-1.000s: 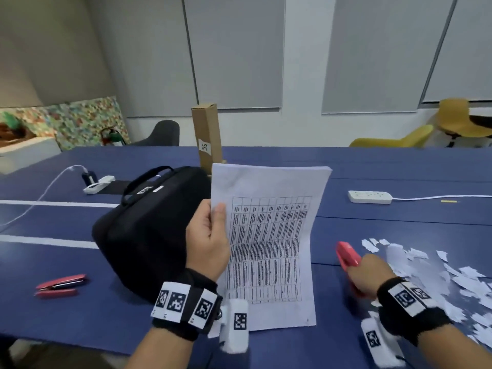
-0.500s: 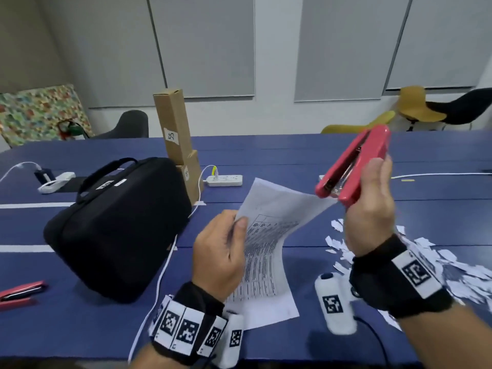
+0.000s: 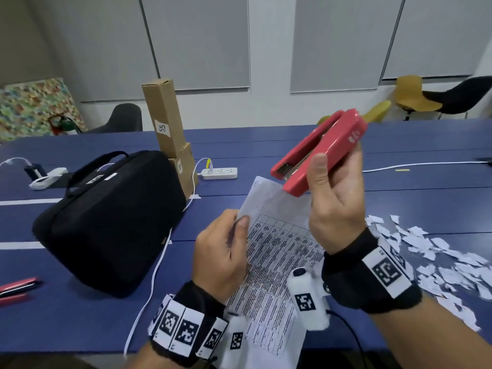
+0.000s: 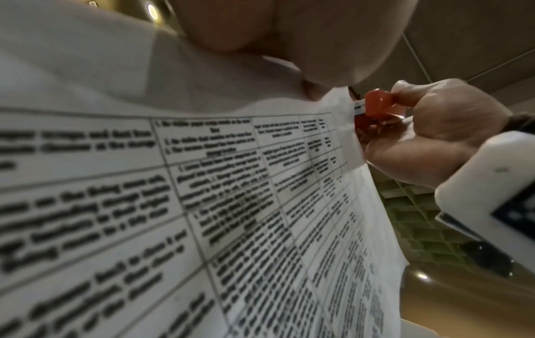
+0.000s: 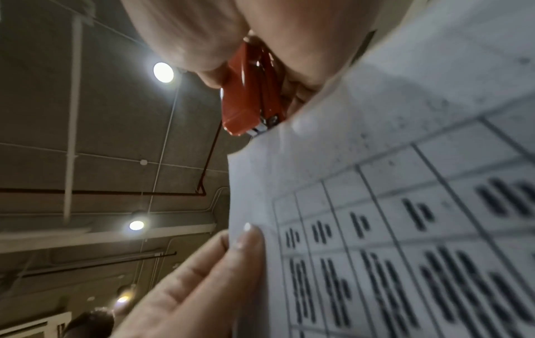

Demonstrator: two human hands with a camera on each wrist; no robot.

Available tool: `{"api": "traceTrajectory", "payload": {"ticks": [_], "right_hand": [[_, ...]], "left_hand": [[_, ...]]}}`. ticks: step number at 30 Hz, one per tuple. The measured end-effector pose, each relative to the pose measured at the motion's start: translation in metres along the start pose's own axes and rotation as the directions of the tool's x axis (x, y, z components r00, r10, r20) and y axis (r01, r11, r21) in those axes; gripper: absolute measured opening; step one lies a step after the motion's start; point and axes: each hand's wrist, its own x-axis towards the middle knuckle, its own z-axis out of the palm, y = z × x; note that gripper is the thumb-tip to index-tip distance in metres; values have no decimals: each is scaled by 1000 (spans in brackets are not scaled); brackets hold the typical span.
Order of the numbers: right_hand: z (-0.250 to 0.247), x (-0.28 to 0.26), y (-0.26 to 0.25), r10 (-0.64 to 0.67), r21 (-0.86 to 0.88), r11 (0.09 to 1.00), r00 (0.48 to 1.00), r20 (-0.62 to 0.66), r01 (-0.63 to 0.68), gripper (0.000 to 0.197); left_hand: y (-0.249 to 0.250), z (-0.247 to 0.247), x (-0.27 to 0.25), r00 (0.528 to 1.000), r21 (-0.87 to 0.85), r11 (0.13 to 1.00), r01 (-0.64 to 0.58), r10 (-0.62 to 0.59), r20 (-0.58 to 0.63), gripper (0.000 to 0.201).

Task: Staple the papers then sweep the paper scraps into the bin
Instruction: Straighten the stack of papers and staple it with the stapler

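Observation:
My left hand (image 3: 226, 246) pinches the left edge of the printed papers (image 3: 277, 251), which stand tilted above the blue table (image 3: 399, 198). The sheets (image 4: 202, 183) fill the left wrist view. My right hand (image 3: 332, 206) grips a red stapler (image 3: 319, 153), its mouth pointing down-left right above the papers' top corner. In the right wrist view the stapler (image 5: 249, 100) has its nose at the paper edge (image 5: 376, 160). White paper scraps (image 3: 439, 262) lie scattered on the table at the right. No bin is in view.
A black carry bag (image 3: 106, 222) sits left of the papers, with a white cable (image 3: 149, 288) beside it. Tall cardboard boxes (image 3: 167, 121) and a power strip (image 3: 219, 173) stand behind. A second red stapler (image 3: 16, 287) lies at the far left edge.
My right hand lifted the red stapler off the table and brought it up to the papers' top corner. My left hand tilted the papers away and lowered them.

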Motion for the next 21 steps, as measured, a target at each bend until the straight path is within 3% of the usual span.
{"api": "traceTrajectory", "payload": {"ticks": [12, 17, 21], "right_hand": [[10, -6, -1, 38, -15, 999, 999, -20, -38, 41], [28, 1, -4, 56, -85, 994, 981, -185, -73, 33], [37, 7, -6, 44, -152, 984, 946, -320, -97, 43]], "left_hand": [[12, 3, 6, 1000, 8, 1000, 6, -6, -3, 33], [18, 6, 6, 998, 79, 995, -55, 54, 22, 31], [18, 10, 4, 997, 123, 990, -74, 68, 47, 30]]}}
